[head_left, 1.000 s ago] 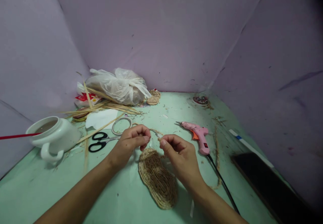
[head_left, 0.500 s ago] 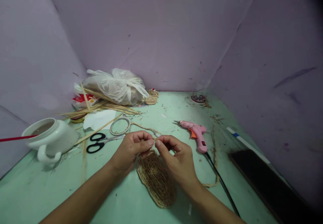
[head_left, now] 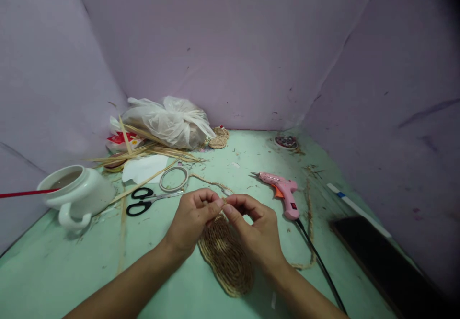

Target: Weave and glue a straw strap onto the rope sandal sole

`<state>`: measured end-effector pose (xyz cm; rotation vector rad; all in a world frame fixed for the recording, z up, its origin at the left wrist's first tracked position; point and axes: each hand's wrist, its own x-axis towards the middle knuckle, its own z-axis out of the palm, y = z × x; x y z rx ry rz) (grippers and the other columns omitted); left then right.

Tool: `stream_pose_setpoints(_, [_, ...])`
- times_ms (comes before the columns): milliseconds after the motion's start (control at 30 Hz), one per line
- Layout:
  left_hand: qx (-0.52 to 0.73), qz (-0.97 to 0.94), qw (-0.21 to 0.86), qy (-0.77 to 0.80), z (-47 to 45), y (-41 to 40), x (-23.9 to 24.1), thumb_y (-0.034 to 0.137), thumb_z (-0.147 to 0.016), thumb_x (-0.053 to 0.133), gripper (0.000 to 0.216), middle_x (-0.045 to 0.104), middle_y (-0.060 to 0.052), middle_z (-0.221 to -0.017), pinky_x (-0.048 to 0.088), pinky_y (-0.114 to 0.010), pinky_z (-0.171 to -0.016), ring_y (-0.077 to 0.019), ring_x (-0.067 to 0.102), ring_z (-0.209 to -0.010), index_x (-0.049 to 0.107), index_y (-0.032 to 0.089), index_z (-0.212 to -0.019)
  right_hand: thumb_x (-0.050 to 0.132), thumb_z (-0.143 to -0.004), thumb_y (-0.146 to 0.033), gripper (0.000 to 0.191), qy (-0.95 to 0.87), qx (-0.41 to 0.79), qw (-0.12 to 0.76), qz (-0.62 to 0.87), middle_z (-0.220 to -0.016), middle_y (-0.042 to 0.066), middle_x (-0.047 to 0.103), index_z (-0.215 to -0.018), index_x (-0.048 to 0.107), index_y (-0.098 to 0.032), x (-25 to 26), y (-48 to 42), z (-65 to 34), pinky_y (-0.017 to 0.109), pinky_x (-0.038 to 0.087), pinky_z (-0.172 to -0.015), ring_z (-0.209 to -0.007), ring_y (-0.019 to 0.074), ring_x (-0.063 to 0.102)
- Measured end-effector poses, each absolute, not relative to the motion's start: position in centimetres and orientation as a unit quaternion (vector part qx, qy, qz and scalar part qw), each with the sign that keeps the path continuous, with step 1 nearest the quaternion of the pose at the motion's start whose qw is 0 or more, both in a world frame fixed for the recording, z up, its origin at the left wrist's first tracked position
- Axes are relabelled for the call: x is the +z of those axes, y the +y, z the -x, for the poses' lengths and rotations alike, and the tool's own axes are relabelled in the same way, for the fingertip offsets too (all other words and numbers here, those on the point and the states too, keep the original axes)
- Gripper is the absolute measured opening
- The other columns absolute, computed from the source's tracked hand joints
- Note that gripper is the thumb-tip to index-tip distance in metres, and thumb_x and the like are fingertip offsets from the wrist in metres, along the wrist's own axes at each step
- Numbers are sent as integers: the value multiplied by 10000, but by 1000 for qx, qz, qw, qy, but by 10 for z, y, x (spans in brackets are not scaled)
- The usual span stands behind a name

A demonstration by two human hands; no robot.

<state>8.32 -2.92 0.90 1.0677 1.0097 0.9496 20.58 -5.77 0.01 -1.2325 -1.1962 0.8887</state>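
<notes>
Both of my hands meet over the far end of a brown woven fibre sole (head_left: pixel 226 261), an oval of coiled braid. My left hand (head_left: pixel 194 218) is closed in a pinch, thumb against forefinger. Fingertip to fingertip with it, my right hand (head_left: pixel 257 223) pinches too. Between them is a bit of pale fibre braid, mostly covered by the fingers. Braided fibre cord (head_left: pixel 208 181) runs from behind the hands toward the tape roll, and a further length of cord (head_left: pixel 310 223) lies at the right. The sole's far tip is hidden under the fingers.
On the right lie a pink glue gun (head_left: pixel 283 192) with its black cable and a dark board (head_left: pixel 373 256). Scissors (head_left: pixel 141 201), a tape roll (head_left: pixel 160 180) and a white pot (head_left: pixel 97 192) are at left. Behind stand a plastic bag (head_left: pixel 172 122) and dry fibre strips (head_left: pixel 151 150).
My fingertips have come closer together over the braid. The whole view has shifted slightly, so everything sits a little farther right.
</notes>
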Motion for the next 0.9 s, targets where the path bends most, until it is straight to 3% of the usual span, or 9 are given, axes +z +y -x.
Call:
stream_pose_setpoints(267, [421, -496, 608, 455, -86, -34, 14, 277, -644, 649, 181, 433, 53, -470, 268, -197, -463, -64, 347, -466, 545, 134, -602, 600, -709, -297, 140, -425, 459, 588, 513, -553, -36, 519, -676, 597, -160, 0, -55, -204, 226, 392, -504, -516, 100, 447])
stream_pose_setpoints(600, [427, -502, 563, 500, -82, -27, 13, 223, -639, 567, 125, 398, 66, -426, 264, -199, -438, -65, 338, -427, 493, 153, -567, 607, -722, -344, 184, -419, 473, 601, 490, -553, -43, 481, -687, 567, -169, -2, -55, -206, 218, 355, -487, -515, 98, 412])
stream_pose_setpoints(767, [432, -522, 550, 489, -81, -29, 24, 270, -607, 655, 170, 498, 37, -546, 327, -200, -474, -77, 413, -500, 567, 135, -662, 621, -715, -335, 174, -417, 468, 590, 508, -575, -34, 508, -703, 587, -165, -3, -53, -207, 229, 376, -516, -529, 104, 436])
stream_pose_setpoints(900, [396, -544, 552, 492, -82, -33, 30, 290, -622, 642, 179, 483, 33, -495, 320, -205, -467, -78, 401, -481, 583, 124, -592, 623, -708, -327, 159, -425, 457, 586, 517, -591, -29, 534, -700, 600, -170, -2, -54, -206, 237, 393, -530, -541, 109, 456])
